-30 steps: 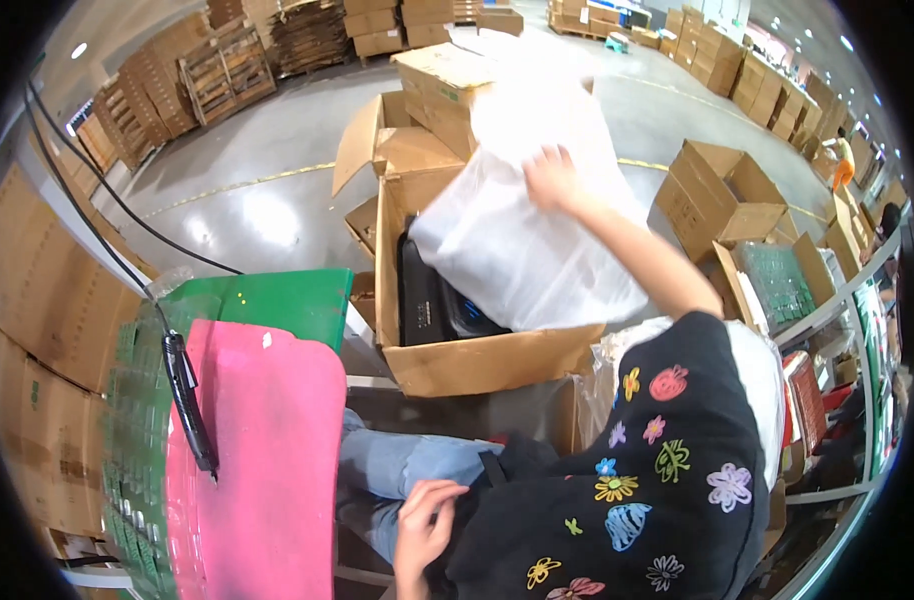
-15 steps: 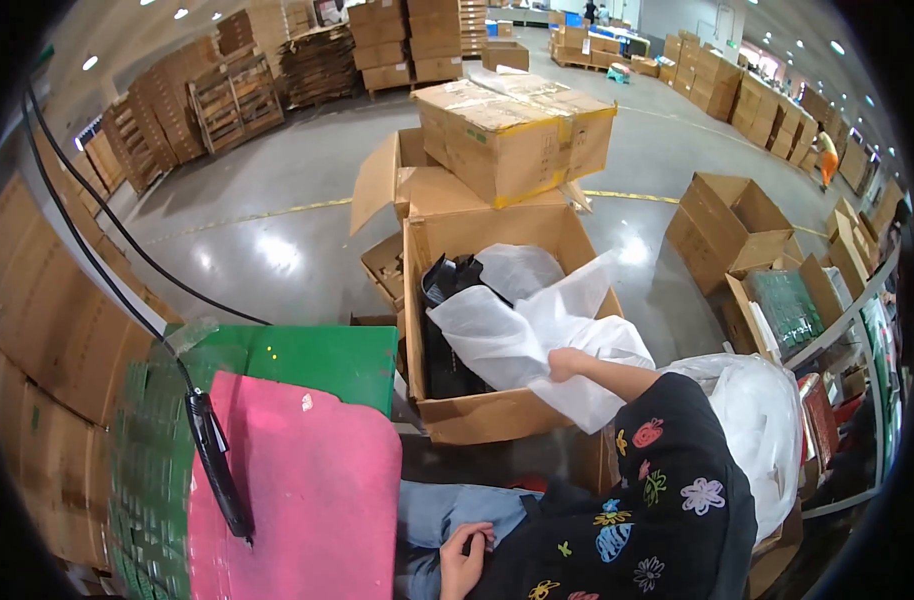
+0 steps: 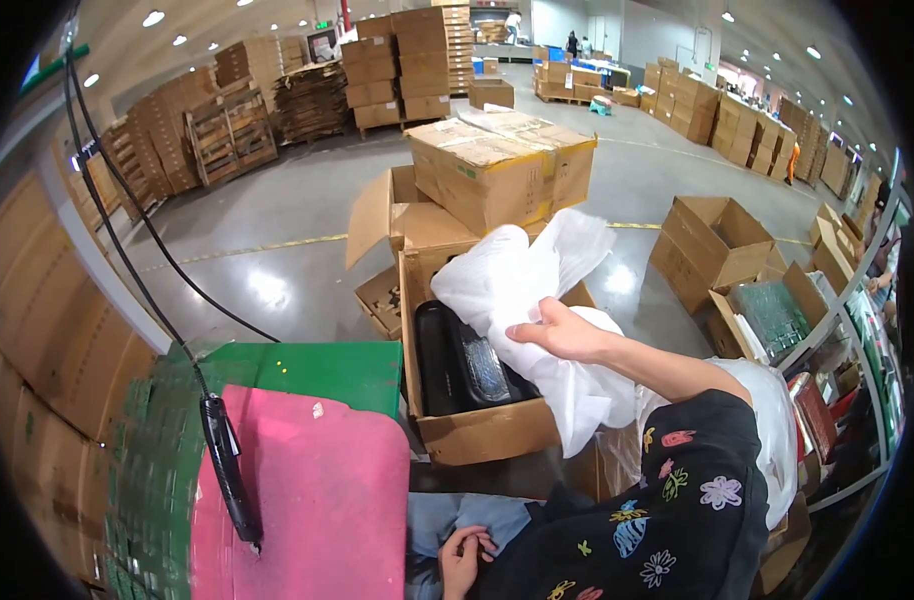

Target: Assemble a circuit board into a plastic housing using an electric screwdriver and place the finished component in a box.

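Note:
My right hand (image 3: 562,331) is closed on a crumpled white packing sheet (image 3: 497,280), holding it up over the open cardboard box (image 3: 487,435). Beneath the sheet, several glossy black items (image 3: 439,360) lie in the box; one has clear plastic wrap on it. The sheet hides the box's right side and part of its back. My left hand (image 3: 463,556) rests on my lap over blue jeans, its fingers curled and nothing visible in them.
A pink mat (image 3: 317,490) covers part of a green table (image 3: 307,365) at left, with a corded black power screwdriver (image 3: 229,470) over it. A taped carton (image 3: 507,165) stands behind the box. More cartons (image 3: 712,250) and a metal frame stand at right.
My right hand has lifted the white sheet up and back, uncovering more of the black items in the box. My left hand stays on my lap. The view has shifted slightly.

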Demonstrator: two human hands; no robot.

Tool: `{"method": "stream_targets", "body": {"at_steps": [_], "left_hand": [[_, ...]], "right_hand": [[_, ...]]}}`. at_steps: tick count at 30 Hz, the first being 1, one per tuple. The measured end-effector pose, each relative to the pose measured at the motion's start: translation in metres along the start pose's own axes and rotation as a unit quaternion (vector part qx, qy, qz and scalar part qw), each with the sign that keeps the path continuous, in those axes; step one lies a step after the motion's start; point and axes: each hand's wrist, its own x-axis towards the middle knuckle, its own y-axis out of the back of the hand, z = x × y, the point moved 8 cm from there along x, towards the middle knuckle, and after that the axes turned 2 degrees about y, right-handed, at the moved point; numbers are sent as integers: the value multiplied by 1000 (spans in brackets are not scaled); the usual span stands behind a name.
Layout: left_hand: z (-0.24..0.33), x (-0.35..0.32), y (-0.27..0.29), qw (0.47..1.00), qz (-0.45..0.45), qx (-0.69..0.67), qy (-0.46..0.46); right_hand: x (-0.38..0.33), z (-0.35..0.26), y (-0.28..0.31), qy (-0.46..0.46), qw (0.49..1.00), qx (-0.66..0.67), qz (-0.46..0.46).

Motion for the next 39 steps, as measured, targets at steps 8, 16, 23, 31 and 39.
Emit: {"method": "stream_targets", "body": {"at_steps": [8, 16, 23, 31, 39], "left_hand": [[-11, -3, 4, 999, 14, -27, -13], [-12, -4, 9, 999, 28, -14, 27], [-4, 2, 7, 998, 56, -10, 29], [-5, -1, 10, 997, 57, 3, 50], [-14, 3, 13, 996, 62, 1, 62]], "right_hand": [[-26, -55, 20, 32, 972, 186, 140], [-55, -51, 91, 225, 906, 124, 337], [23, -4, 171, 249, 775, -450, 366], [48, 289, 57, -203, 852, -469, -115], [-22, 308, -61, -84, 867, -451, -197]]}}
